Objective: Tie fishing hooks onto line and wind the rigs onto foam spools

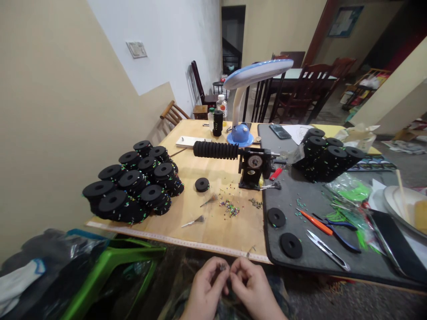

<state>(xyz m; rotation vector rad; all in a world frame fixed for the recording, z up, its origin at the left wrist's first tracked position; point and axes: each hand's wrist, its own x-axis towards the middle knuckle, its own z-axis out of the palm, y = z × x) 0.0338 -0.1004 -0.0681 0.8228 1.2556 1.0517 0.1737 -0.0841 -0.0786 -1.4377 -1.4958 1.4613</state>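
Note:
My left hand [207, 286] and my right hand [252, 284] meet just below the table's front edge, fingertips pinched and nearly touching. A small dark metal piece [223, 267] shows between the fingers of my left hand; its exact kind is too small to tell. Whatever my right hand pinches is hidden. Ahead on the wood lie small coloured beads [231, 209], a heap of small dark metal pieces [256, 203], and bundles of fine fibres [194, 221]. A black foam ring [202, 184] lies behind them. A black winding device [252, 166] carries a row of black foam rings [216, 150].
Stacked black foam spools [132, 178] fill the table's left side; more spools [328, 153] stand back right. On the grey mat [283, 200] lie an orange-handled tool [316, 222], pliers [343, 235], a metal craft knife [328, 250] and a phone [398, 242]. A blue lamp [240, 133] stands behind.

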